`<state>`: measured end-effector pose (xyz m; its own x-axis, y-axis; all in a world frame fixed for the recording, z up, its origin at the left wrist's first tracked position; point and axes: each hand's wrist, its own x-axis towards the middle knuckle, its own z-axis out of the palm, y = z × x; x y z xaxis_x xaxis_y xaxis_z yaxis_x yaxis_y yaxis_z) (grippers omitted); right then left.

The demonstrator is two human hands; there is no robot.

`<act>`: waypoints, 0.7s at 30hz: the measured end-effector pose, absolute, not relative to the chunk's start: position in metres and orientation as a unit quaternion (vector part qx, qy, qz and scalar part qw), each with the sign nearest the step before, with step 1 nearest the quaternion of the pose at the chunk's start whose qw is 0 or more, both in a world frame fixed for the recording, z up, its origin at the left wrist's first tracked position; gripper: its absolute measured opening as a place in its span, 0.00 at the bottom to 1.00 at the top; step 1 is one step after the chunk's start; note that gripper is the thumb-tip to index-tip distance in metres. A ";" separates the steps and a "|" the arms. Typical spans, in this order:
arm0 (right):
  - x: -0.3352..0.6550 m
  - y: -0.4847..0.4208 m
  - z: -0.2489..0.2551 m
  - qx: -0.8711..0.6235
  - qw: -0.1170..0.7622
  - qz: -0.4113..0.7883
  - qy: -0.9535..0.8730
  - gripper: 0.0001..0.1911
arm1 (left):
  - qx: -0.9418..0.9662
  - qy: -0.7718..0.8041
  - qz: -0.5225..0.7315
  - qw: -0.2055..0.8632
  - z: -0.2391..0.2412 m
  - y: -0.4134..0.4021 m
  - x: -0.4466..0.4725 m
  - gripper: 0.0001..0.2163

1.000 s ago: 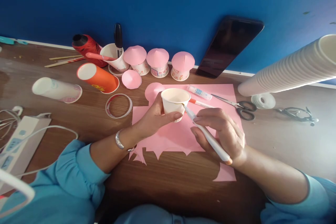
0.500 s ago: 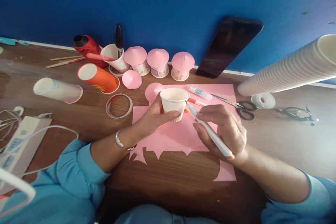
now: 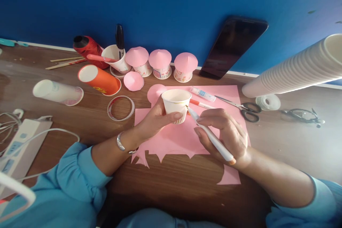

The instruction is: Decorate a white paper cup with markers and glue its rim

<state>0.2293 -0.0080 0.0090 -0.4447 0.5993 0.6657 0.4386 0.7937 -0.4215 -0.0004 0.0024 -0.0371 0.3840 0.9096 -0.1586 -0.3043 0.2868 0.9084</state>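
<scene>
My left hand [image 3: 157, 119] is closed round a white paper cup [image 3: 175, 105], thumb across its front. The cup is upright and its mouth tips slightly toward me. A thin yellowish line runs below the rim, and marks show lower down by the base. Between the thumb and fingers of my right hand [image 3: 226, 131] is a white marker pen [image 3: 213, 139] with an orange end. Its tip meets the cup's right side, just under the rim. Pink paper [image 3: 184, 142] with cut-out edges lies beneath both hands. An orange-capped marker [image 3: 201, 104] rests on it behind the cup.
Several small cups with pink paper cone tops [image 3: 186, 63] stand along the blue wall. A black phone [image 3: 232, 48] leans there. Scissors [image 3: 244, 108], a glue tube [image 3: 203, 94] and a tall cup stack [image 3: 291, 66] are at right. An orange cup [image 3: 103, 82] and power strip [image 3: 22, 142] are left.
The marker tip has moved slightly left and down along the cup's side, my right hand shifting with it. The cup has shifted a little left, and more of the yellowish line shows.
</scene>
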 end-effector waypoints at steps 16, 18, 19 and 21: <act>0.229 -0.013 0.007 -0.302 0.432 0.093 -0.845 0.07 | 0.407 0.350 0.423 0.730 -0.027 0.001 0.001 0.21; 0.228 -0.015 0.007 -0.297 0.436 0.090 -0.845 0.08 | 0.395 0.337 0.425 0.741 -0.026 0.000 0.001 0.21; 0.227 -0.016 0.006 -0.294 0.439 0.087 -0.845 0.07 | 0.392 0.330 0.425 0.746 -0.026 -0.001 0.001 0.22; 0.226 -0.018 0.006 -0.284 0.443 0.082 -0.846 0.07 | 0.394 0.324 0.426 0.747 -0.028 -0.002 0.002 0.23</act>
<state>0.2259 -0.0179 0.0057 -0.4465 0.5535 0.7031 0.4079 0.8252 -0.3906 0.0018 -0.0018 -0.0278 0.4269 0.8921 -0.1482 -0.3807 0.3259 0.8653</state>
